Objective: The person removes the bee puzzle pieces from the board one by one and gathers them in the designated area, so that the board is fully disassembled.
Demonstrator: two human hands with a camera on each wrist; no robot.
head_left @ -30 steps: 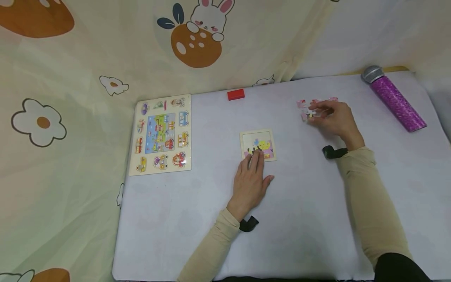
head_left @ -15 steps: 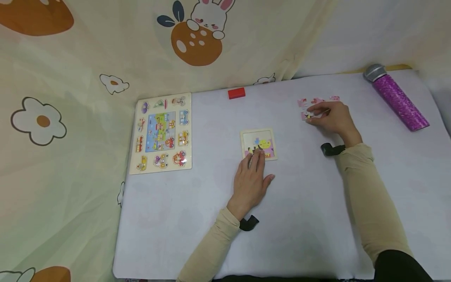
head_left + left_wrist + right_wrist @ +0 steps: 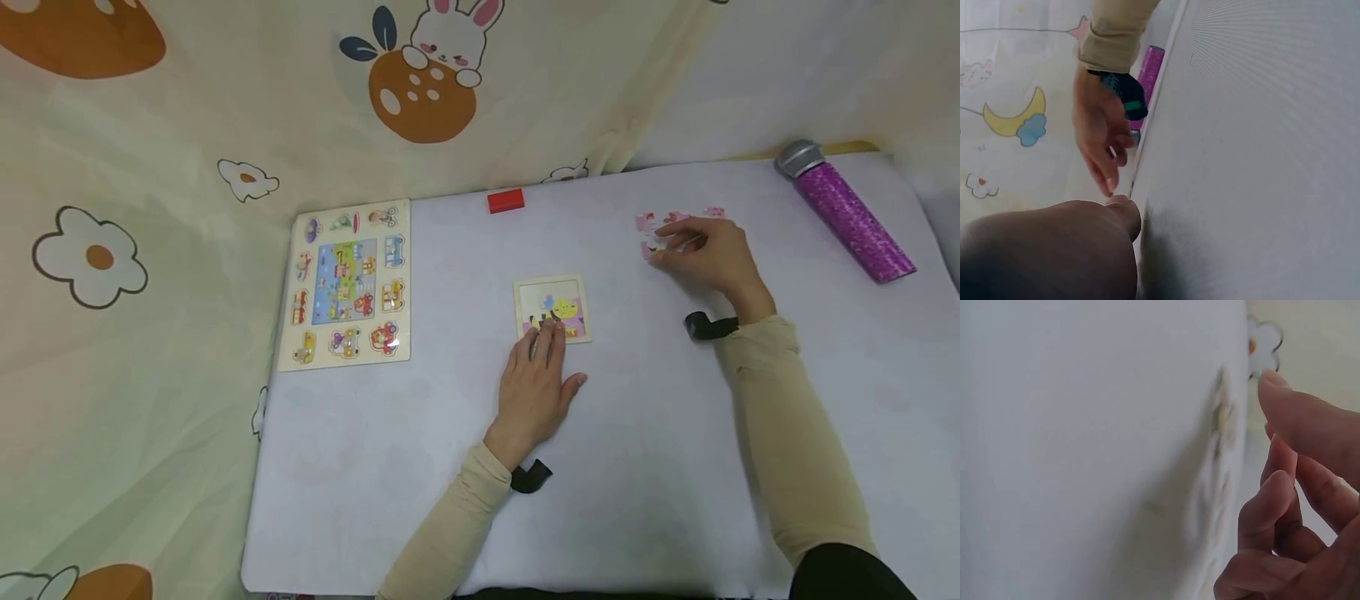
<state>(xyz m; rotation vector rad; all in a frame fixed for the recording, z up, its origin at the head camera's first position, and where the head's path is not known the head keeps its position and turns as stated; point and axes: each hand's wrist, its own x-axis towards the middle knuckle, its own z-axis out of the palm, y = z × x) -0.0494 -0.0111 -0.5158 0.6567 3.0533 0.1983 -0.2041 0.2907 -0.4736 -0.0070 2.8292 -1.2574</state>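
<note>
My left hand (image 3: 531,398) lies with its fingers extended over the lower part of a small square picture puzzle (image 3: 551,289), which has a pale frame and a few colourful pieces in its lower half. To the right, my right hand (image 3: 712,257) hovers over several loose pink-and-white puzzle pieces (image 3: 645,222), partly covering them. Its thumb and fingers are bent and spread, and nothing shows between them in the right wrist view, where the pieces (image 3: 1225,419) look blurred. In the left wrist view, the left hand (image 3: 1054,250) hides the square puzzle.
A larger wooden puzzle board (image 3: 345,283) with vehicle pictures lies at the table's left. A red block (image 3: 506,200) sits near the back edge. At the far right lies a glittery purple microphone (image 3: 851,217). Patterned fabric (image 3: 187,250) hangs along the left and back.
My right hand has shifted slightly left over the loose pieces, its thumb and fingers staying bent. The left hand stays on the square puzzle. The head view has moved a little.
</note>
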